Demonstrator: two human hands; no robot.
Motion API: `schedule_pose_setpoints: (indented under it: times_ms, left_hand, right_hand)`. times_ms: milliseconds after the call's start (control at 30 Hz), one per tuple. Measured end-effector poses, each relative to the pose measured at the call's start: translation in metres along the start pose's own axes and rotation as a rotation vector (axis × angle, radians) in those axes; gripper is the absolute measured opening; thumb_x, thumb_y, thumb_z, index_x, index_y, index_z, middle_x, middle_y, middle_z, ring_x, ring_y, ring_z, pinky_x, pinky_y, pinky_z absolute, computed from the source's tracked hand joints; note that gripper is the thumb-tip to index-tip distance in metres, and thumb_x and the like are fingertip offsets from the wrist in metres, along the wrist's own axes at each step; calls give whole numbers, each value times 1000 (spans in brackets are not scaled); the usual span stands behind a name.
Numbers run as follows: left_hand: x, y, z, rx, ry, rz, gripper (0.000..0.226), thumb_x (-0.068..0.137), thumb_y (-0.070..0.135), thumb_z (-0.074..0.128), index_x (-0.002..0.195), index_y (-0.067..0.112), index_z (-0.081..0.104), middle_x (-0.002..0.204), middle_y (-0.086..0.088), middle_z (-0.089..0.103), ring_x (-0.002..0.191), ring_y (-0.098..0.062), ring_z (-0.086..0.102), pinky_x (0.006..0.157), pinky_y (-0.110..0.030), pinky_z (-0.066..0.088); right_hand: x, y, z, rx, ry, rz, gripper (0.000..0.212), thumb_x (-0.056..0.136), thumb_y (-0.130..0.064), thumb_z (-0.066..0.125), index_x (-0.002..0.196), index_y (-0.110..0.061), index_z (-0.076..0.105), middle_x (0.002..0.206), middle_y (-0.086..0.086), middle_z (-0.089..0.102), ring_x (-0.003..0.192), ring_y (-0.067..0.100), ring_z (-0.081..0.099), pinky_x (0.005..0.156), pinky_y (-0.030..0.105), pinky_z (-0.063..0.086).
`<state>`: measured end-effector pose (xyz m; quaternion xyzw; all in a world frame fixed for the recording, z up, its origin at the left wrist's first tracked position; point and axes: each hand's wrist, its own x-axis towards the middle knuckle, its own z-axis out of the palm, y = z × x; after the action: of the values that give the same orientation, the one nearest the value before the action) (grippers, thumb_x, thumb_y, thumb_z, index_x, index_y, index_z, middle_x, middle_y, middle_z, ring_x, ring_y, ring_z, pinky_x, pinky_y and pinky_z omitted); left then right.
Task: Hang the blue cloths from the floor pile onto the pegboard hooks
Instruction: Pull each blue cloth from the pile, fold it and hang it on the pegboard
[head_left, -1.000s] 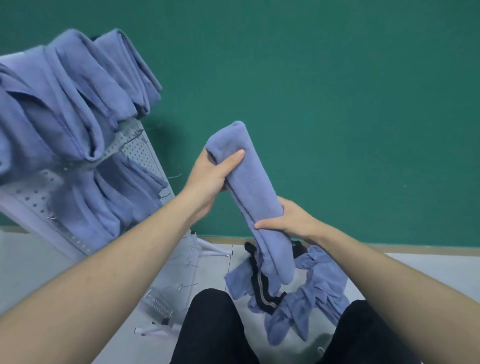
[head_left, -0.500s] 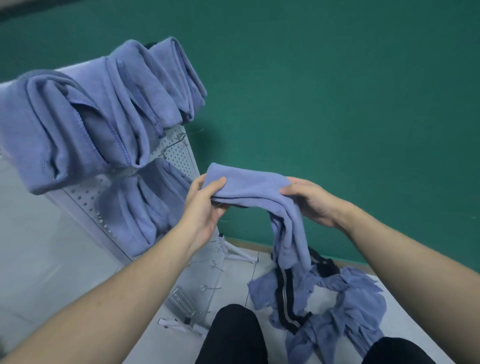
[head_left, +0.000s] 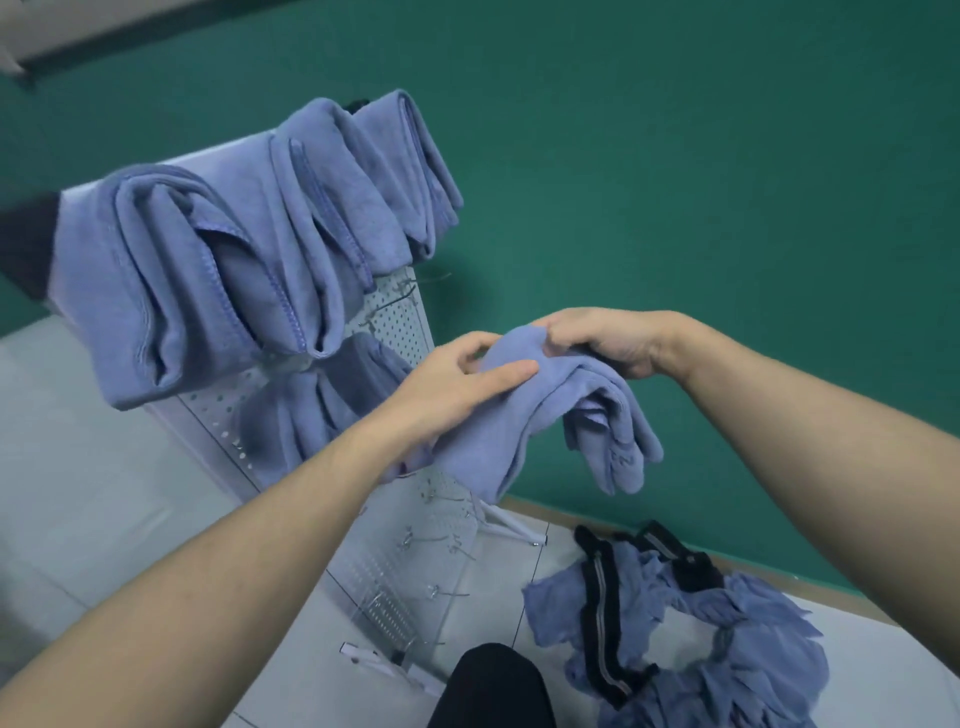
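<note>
A folded blue cloth is held in the air just right of the white pegboard. My left hand grips its near fold, thumb laid on top. My right hand pinches the cloth's top from above, and both ends droop below. Several blue cloths hang in a row from the upper hooks, with more cloths on a lower row. The floor pile of blue cloths lies at lower right.
Bare metal hooks stick out of the pegboard's lower part. A black strap with a grey stripe runs through the pile. The green wall stands behind. My dark trouser knee is at the bottom edge.
The cloth went from upright to folded over, and both hands brought it up and left toward the pegboard. My right hand moved from the cloth's middle to its top.
</note>
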<state>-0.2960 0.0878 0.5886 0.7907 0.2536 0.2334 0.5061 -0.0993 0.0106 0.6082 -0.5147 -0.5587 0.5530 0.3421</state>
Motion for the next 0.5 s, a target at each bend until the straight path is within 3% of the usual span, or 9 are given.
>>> schedule_pose_setpoints:
  times_ms: [100, 200, 333, 400, 500]
  left_hand:
    - [14, 3, -5, -73, -4, -73, 44, 69, 52, 78, 96, 19, 65, 89, 5, 71, 81, -8, 62, 74, -24, 50]
    - [23, 4, -10, -139, -53, -168, 54, 64, 46, 81, 98, 13, 56, 88, -7, 58, 82, -16, 53, 68, -29, 40]
    - [36, 0, -15, -484, -35, -260, 67, 69, 28, 80, 124, -1, 54, 112, -25, 63, 101, -29, 60, 89, -42, 45]
    - [43, -2, -18, -618, -60, -279, 66, 80, 20, 71, 140, 1, 48, 133, -30, 58, 112, -34, 62, 99, -44, 46]
    - [46, -2, -22, -735, -43, -316, 48, 90, 14, 54, 135, -2, 53, 113, -22, 67, 94, -27, 65, 84, -36, 50]
  right_hand:
    - [14, -8, -8, -34, 41, 18, 59, 61, -27, 57, 114, -1, 58, 92, 18, 56, 72, 23, 55, 59, 26, 49]
    - [27, -9, -16, -50, 90, 21, 35, 69, -19, 53, 102, -10, 53, 82, 8, 54, 69, 19, 49, 61, 31, 43]
    - [39, 2, -23, -2, 174, -96, 23, 82, -27, 61, 101, -22, 50, 76, -4, 57, 66, 13, 51, 60, 26, 42]
    - [47, 14, -25, 7, 290, -215, 29, 82, -42, 64, 102, -23, 55, 88, -9, 62, 77, 8, 56, 71, 24, 45]
    - [53, 29, -23, -43, 390, -336, 49, 82, -45, 65, 126, -28, 55, 118, -17, 61, 103, -3, 59, 85, 12, 44]
